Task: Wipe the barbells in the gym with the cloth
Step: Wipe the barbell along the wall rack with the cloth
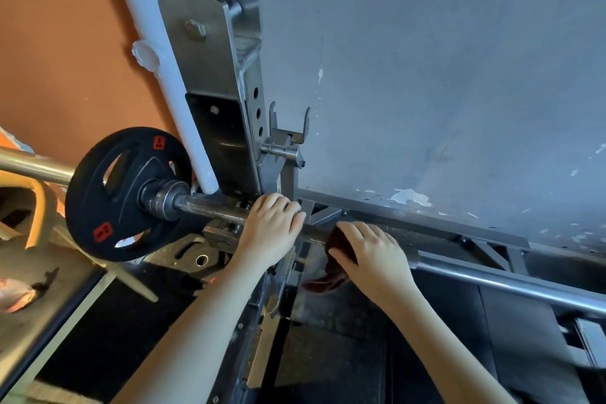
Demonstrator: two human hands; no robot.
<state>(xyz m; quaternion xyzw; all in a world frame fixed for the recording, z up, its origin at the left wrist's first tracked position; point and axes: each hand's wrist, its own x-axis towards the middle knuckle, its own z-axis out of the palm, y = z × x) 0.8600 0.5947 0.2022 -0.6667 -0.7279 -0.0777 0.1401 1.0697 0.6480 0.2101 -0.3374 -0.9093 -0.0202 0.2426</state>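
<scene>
Wiping the racked barbell beside its support

The left hand (272,226) curls over the dark steel barbell shaft (213,207) next to the grey steel rack upright (216,75), steadying it. The right hand (370,252) wraps its fingers round the dark red cloth (337,259) and presses it onto the shaft just right of the left hand, with a loose tail hanging below. A good pass likely needs the cloth encircling the shaft, firm pressure, long strokes along it, and rotation to reach the underside. A black round weight plate (111,193) sits on the left end.
</scene>
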